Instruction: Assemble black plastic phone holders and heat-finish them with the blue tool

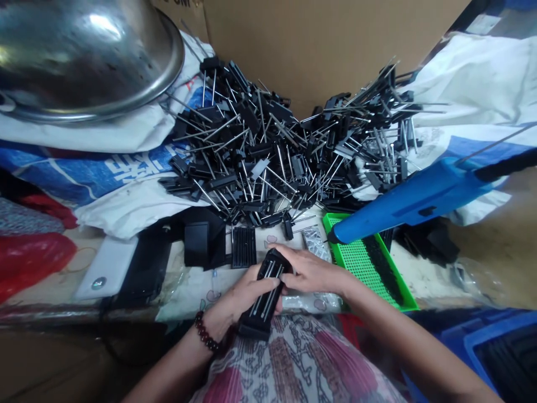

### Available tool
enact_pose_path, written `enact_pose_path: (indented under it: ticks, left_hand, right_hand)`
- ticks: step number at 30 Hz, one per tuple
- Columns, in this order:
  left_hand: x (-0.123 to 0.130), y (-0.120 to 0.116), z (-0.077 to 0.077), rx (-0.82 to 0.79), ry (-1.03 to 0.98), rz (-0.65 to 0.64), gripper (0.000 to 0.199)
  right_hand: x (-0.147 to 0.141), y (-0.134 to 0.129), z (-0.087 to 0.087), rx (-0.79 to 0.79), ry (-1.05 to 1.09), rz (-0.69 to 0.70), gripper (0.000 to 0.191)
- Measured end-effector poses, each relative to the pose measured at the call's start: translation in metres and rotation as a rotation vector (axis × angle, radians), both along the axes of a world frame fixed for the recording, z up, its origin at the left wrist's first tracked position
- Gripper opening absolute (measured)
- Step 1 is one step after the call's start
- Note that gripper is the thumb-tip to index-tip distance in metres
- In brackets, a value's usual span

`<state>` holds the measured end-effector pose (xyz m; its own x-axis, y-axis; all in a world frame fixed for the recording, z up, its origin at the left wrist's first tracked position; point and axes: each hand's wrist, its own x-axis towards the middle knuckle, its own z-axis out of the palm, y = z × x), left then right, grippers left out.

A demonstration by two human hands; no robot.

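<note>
A black plastic part with metal rods [265,299] is held between both my hands, tilted, above my lap at the table's front edge. My left hand [250,290] wraps its left side, the thumb lying across the rods. At the upper right end, my right hand [305,270] grips the same part, its fingertips against the rods and black frame. Just beyond my hands lies a black ribbed plastic piece [244,247]. A silvery patterned packet [318,243] sits past my right hand.
A heap of black parts with metal rods [268,145] fills the back. A blue electric screwdriver [398,204] hangs over a green basket [346,254] holding small dark pieces. At left are a metal basin [92,61], a white power bank-like slab [107,266] and black boxes [197,244].
</note>
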<state>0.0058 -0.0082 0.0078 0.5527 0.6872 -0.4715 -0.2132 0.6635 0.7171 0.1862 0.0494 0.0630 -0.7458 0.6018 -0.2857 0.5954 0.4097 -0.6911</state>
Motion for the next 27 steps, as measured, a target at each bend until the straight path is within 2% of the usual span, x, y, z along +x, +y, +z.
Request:
enact_pose_path:
  ticks: [7,10,14,20,24,27]
  left_hand:
    - [0.001,0.002,0.008,0.067,0.04,-0.024,0.033]
    - [0.0,0.004,0.01,0.095,0.023,-0.031,0.037]
    - [0.0,0.004,0.01,0.07,0.033,-0.011,0.039]
    - [0.005,0.0,0.009,0.059,0.012,-0.019,0.04]
    - [0.006,-0.002,0.017,0.025,0.021,0.007,0.038]
    - [0.008,-0.005,0.021,-0.043,0.046,0.066,0.033]
  right_hand:
    - [0.007,-0.004,0.002,-0.064,0.077,-0.056,0.066]
    - [0.015,-0.008,-0.001,-0.074,0.19,-0.171,0.064]
    - [0.025,-0.014,-0.007,0.022,0.313,-0.286,0.054]
    - [0.03,-0.014,-0.007,0.147,0.26,-0.196,0.048]
    - [0.03,-0.017,-0.003,0.204,0.245,-0.17,0.046]
    - [0.042,-0.024,0.004,0.231,0.251,-0.192,0.041]
